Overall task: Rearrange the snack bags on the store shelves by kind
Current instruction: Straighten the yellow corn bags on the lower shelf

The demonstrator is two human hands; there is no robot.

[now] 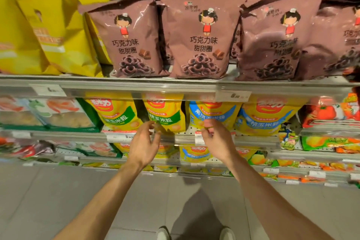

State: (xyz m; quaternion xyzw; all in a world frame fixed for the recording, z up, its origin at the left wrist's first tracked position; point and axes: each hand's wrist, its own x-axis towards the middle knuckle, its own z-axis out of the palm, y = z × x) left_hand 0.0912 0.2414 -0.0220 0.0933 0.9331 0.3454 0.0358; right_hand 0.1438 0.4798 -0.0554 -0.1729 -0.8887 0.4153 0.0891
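Overhead, the metal shelving (175,84) ran the whole width of the view, its pale grey front rails carrying clear plastic strips and paper price tags (232,95). On the top shelf stood large, puffy, glossy brown chocolate ring bags (200,33) with crimped top seals, side by side and leaning a little, each printed with a cartoon child and a heap of dark rings; to their left were crinkled yellow bags (58,31) of similar size. On the shelf below, smaller shiny yellow corn snack bags with green bands (165,111) stood just beside yellow corn snack bags with blue bands (212,113), with green-edged prawn cracker bags (58,111) to the left and red tomato-print bags (329,113) to the right. Lower shelves held more of the same, blurred. Beneath lay smooth grey floor tiles (58,191) and two pale shoe tips (194,234). The left hand (143,145) reached toward a green-banded bag, fingers apart and loosely curved, gripping nothing. The right hand (216,141) was at the bottom of a blue-banded bag, its fingers curled; whether they pinched the bag could not be told.
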